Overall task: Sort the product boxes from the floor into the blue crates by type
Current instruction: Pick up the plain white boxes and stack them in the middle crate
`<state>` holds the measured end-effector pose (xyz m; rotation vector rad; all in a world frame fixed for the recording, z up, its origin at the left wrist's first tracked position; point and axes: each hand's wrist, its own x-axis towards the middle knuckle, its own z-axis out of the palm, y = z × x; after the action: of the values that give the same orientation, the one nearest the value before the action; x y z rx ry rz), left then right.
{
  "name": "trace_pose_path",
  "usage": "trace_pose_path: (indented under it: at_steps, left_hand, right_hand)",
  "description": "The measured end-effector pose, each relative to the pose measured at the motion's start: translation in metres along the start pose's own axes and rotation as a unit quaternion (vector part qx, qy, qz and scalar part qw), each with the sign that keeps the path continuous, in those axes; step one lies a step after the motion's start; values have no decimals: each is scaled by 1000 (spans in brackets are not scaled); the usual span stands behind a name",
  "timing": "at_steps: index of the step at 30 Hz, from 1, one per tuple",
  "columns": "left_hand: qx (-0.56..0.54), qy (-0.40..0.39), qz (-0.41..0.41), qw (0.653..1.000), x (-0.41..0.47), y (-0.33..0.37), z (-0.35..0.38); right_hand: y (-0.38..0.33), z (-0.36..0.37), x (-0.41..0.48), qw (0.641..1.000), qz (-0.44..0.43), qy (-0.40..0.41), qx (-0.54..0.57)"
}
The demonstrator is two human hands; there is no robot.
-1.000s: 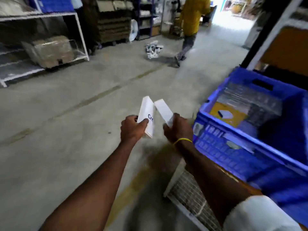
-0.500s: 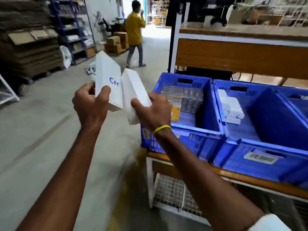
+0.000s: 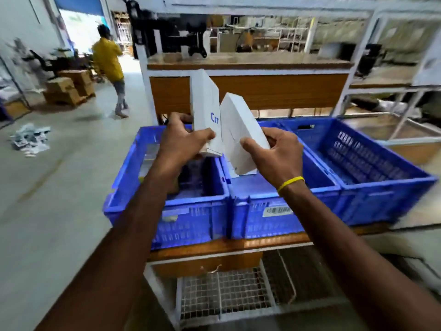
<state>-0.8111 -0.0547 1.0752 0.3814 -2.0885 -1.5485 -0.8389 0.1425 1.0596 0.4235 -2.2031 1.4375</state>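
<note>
Near: wire-mesh lower shelf [image 3: 226, 297]. On the wooden board [image 3: 214, 247] above it stand three blue crates: the left crate [image 3: 186, 225] with some packs inside, the middle crate [image 3: 262, 194] with its contents mostly hidden, and the right crate [image 3: 381, 187]. Over the first two, my left hand [image 3: 186, 142] grips a white box lettered in blue [image 3: 204, 103] and my right hand [image 3: 274, 151] grips a plain white box [image 3: 238, 130], the two apparently touching. Neither is placed yet. Far left, a pile of boxes [image 3: 29, 139] on the floor suggests that much sorting remains.

We wear a thin yellow band [image 3: 291, 182] on the right wrist; our left grip [image 3: 183, 142], right grip [image 3: 276, 154] and forearms [image 3: 133, 223] are bare.
</note>
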Motion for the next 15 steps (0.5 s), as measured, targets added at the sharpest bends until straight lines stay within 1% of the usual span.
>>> trace_pose_path:
  at_steps: [4,7,9,12,14,15]
  left_hand:
    - [-23,-113,-54,992,27,0,85]
    - [-39,-163,-93,981,51,-6,141]
    - [-22,-178,-107,978,71,-15,170]
    - [21,-178,-122,976,104,-29,207]
    - [61,-184,-134,972,123,-40,225]
    - [80,-181,-136,971,132,-46,233]
  right_hand:
    - [54,-28,36,999,29,11,-14]
    - [102,-37,73,998,57,14,-20]
    - [135,-33,98,994,106,1,-17]
    - [176,-20,141,978,201,-26,47]
    - [196,-8,164,960,255,-47,101]
    - [206,-1,174,943,293,-61,146]
